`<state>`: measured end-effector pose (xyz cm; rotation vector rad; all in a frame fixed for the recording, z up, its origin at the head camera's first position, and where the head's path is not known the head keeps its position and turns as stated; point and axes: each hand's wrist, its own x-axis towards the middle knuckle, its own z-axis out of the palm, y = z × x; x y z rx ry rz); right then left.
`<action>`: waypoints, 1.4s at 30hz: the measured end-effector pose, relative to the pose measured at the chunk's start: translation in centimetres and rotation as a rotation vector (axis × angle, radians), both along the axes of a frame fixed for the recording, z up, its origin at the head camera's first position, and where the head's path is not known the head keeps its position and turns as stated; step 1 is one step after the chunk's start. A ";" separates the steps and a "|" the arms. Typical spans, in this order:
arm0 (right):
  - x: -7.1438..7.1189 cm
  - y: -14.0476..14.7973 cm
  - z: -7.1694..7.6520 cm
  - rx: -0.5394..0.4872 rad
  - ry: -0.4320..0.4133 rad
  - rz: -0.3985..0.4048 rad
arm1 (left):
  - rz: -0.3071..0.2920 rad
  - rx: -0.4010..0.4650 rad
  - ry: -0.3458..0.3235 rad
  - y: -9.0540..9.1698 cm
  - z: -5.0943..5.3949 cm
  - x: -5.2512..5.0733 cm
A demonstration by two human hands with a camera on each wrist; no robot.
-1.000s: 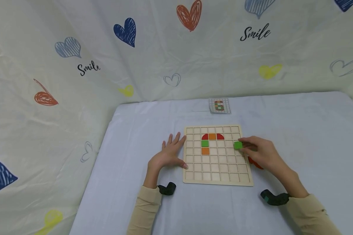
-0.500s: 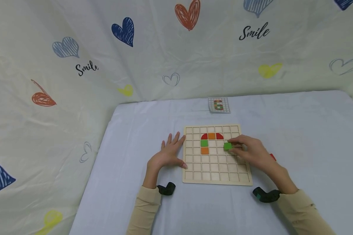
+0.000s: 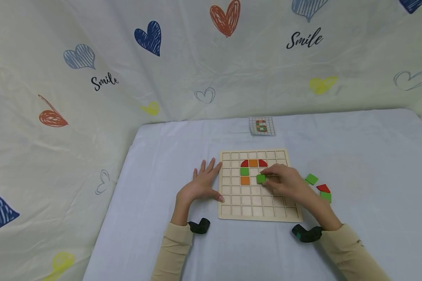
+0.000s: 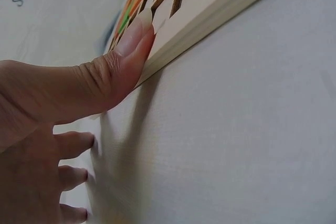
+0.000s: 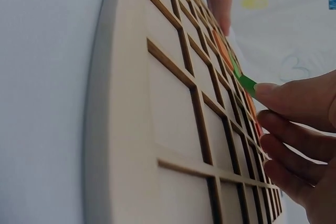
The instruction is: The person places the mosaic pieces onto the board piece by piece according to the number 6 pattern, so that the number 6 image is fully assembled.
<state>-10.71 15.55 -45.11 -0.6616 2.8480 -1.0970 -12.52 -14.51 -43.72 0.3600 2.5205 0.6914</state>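
Observation:
My right hand pinches a green square tile between thumb and fingertips, just over the middle of a wooden grid board. In the right wrist view the pinched green tile looks tilted above the grid. On the board lie two red rounded tiles with an orange square tile between them. Below the left red one sit a green square tile and another orange square tile. With fingers spread, my left hand rests at the board's left edge, its thumb touching the rim.
To the right of the board lie two loose green tiles and a red tile, partly beside my right forearm. A small printed card with a coloured grid pattern lies behind the board. White cloth covers the table.
My right hand has carried the green tile leftward from the board's right edge to its middle. Loose tiles at the right have come into view. The left hand stays put.

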 end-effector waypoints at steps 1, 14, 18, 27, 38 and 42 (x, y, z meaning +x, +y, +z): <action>0.0 -0.1 -0.1 0.000 0.000 0.005 | 0.000 -0.001 0.001 0.0 0.0 0.0; -0.4 -1.2 -0.6 0.012 -0.011 0.023 | 0.000 -0.011 0.001 0.1 0.0 -0.2; -0.5 -1.5 -0.7 0.019 -0.005 0.025 | 0.000 0.000 0.002 0.1 0.1 -0.1; -0.5 -1.8 -0.9 0.039 0.003 0.014 | 0.002 -0.005 -0.003 0.2 0.1 -0.2; -0.3 -1.8 -0.8 0.057 0.011 0.018 | 0.003 0.000 -0.004 0.0 0.1 -0.1; -0.2 -1.6 -0.8 0.077 0.036 0.020 | 0.004 0.002 -0.004 0.0 0.1 -0.1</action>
